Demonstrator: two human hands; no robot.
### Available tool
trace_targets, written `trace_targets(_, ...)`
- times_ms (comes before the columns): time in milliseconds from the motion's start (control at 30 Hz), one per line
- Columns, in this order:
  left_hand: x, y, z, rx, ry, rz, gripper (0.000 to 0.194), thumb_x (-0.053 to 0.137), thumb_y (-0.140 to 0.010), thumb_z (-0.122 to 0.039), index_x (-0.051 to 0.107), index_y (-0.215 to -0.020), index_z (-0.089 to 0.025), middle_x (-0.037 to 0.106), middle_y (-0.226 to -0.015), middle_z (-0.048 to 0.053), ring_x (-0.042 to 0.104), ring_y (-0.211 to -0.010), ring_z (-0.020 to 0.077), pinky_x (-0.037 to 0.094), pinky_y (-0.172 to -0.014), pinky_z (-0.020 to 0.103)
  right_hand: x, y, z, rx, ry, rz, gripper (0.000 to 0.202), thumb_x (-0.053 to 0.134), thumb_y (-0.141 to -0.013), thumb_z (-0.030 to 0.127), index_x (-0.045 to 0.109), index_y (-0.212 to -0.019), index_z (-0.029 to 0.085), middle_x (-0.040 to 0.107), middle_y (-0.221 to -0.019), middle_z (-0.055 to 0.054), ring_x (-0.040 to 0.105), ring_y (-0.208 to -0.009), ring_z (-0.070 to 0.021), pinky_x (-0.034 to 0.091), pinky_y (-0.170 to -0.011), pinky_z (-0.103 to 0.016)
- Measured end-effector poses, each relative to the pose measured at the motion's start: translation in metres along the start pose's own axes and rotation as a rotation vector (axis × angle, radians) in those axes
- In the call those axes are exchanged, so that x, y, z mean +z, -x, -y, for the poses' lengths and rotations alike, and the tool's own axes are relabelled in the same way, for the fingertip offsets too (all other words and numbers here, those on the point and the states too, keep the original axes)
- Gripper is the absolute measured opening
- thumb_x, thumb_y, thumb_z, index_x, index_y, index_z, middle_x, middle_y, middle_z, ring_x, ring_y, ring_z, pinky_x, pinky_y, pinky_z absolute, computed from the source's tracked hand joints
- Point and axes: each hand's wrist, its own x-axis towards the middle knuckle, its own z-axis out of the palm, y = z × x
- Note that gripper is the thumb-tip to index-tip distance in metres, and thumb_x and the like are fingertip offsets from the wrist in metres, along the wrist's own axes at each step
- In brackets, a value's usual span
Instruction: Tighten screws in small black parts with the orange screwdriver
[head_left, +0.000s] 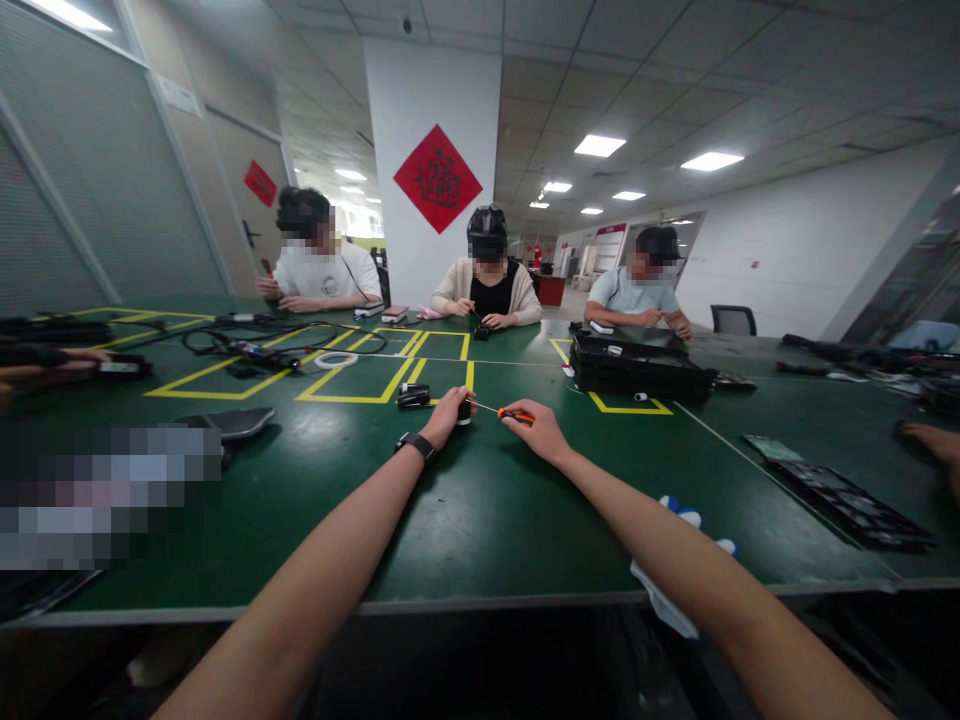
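Observation:
My right hand is closed round the orange and black handle of a screwdriver. Its thin metal shaft points left, toward my left hand, which wears a dark watch on the wrist. Those left fingers are wrapped round a small black and white cylindrical part, mostly hidden by the hand. The screwdriver's tip meets the part near my fingertips; exact contact cannot be made out. Just left of my left hand, small black cylindrical pieces lie on the green table.
Black cables and a white ring lie at the left. A long black case stands right of centre. A circuit board assembly and blue-white items lie at the right. Several people sit around the table.

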Motion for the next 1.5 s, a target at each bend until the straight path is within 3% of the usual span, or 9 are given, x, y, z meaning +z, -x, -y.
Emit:
trace_targets(167, -0.001, -0.001, 0.002, -0.086, 0.117, -0.019, 0.038, 0.038, -0.077, -0.048, 0.049, -0.09, -0.014, 0.057, -0.069, 0.003, 0.055, -0.054, 0.0102, 0.043, -0.05, 0.022, 0.0, 0.002, 0.005, 0.024, 0.011, 0.01, 0.026, 0.052, -0.072, 0.037, 0.062, -0.084, 0.016, 0.061, -0.075, -0.003, 0.053, -0.065, -0.0119, 0.041, -0.062, -0.024)
trace_targets(333, -0.001, -0.001, 0.002, -0.078, 0.132, -0.019, 0.038, 0.04, -0.076, -0.049, 0.049, -0.089, -0.014, 0.056, -0.067, 0.003, 0.055, -0.052, 0.0102, 0.044, -0.047, 0.022, 0.001, 0.002, 0.005, 0.051, 0.046, 0.019, 0.027, 0.052, -0.072, 0.039, 0.063, -0.082, 0.016, 0.059, -0.065, -0.001, 0.05, -0.055, -0.0102, 0.037, -0.054, -0.021)
trace_targets(567, 0.0, 0.001, 0.001, -0.039, 0.047, -0.023, 0.039, 0.038, -0.076, -0.05, 0.048, -0.087, -0.014, 0.056, -0.067, 0.003, 0.055, -0.052, 0.0104, 0.042, -0.046, 0.021, -0.001, 0.001, 0.008, 0.072, -0.021, 0.002, 0.025, 0.055, -0.069, 0.039, 0.062, -0.079, 0.017, 0.057, -0.065, 0.0, 0.049, -0.057, -0.0103, 0.038, -0.057, -0.022)
trace_targets(667, 0.002, 0.002, 0.0, -0.024, 0.004, -0.037, 0.038, 0.037, -0.077, -0.049, 0.049, -0.085, -0.014, 0.056, -0.065, 0.002, 0.054, -0.051, 0.0097, 0.043, -0.047, 0.021, 0.0, -0.002, 0.007, 0.11, -0.16, -0.111, 0.028, 0.059, -0.065, 0.038, 0.06, -0.084, 0.018, 0.056, -0.069, -0.001, 0.049, -0.062, -0.0109, 0.04, -0.06, -0.024)
trace_targets(767, 0.002, 0.001, 0.0, -0.033, -0.002, -0.041, 0.037, 0.036, -0.078, -0.048, 0.048, -0.084, -0.014, 0.057, -0.064, 0.002, 0.054, -0.05, 0.0092, 0.042, -0.048, 0.021, 0.006, -0.009, 0.002, 0.256, -0.475, -0.219, 0.032, 0.061, -0.063, 0.037, 0.057, -0.088, 0.018, 0.053, -0.069, 0.0, 0.046, -0.055, -0.0085, 0.04, -0.054, -0.023)
trace_targets(900, 0.002, 0.003, 0.001, -0.022, -0.033, 0.009, 0.036, 0.035, -0.078, -0.047, 0.048, -0.085, -0.015, 0.056, -0.063, 0.002, 0.053, -0.049, 0.009, 0.041, -0.046, 0.02, 0.011, -0.014, 0.0, 0.372, -0.768, -0.171, 0.028, 0.064, -0.061, 0.036, 0.058, -0.08, 0.016, 0.055, -0.072, -0.002, 0.045, -0.052, -0.0066, 0.039, -0.05, -0.023)
trace_targets(1100, 0.004, 0.006, -0.003, -0.024, -0.063, 0.036, 0.034, 0.035, -0.079, -0.046, 0.047, -0.087, -0.015, 0.056, -0.063, 0.001, 0.052, -0.048, 0.008, 0.042, -0.047, 0.02, 0.002, -0.007, 0.028, 0.201, -0.445, 0.005, 0.027, 0.051, -0.072, 0.039, 0.058, -0.086, 0.017, 0.055, -0.066, 0.0, 0.045, -0.05, -0.0073, 0.035, -0.046, -0.02)
trace_targets(1300, 0.005, 0.005, -0.003, -0.049, -0.051, 0.014, 0.035, 0.034, -0.079, -0.047, 0.047, -0.087, -0.016, 0.055, -0.062, 0.001, 0.052, -0.047, 0.0079, 0.041, -0.047, 0.02, -0.001, -0.003, 0.043, -0.026, -0.241, 0.015, 0.016, 0.053, -0.07, 0.029, 0.059, -0.079, 0.016, 0.058, -0.08, -0.003, 0.052, -0.074, -0.0124, 0.04, -0.07, -0.026)
trace_targets(1500, 0.006, 0.007, -0.005, -0.05, -0.008, 0.005, 0.036, 0.035, -0.078, -0.047, 0.047, -0.087, -0.015, 0.055, -0.062, 0.001, 0.052, -0.047, 0.0084, 0.042, -0.048, 0.021, -0.002, -0.003, 0.039, 0.042, -0.24, 0.026, 0.025, 0.047, -0.076, 0.035, 0.059, -0.089, 0.017, 0.057, -0.079, -0.003, 0.05, -0.063, -0.0102, 0.041, -0.058, -0.023)
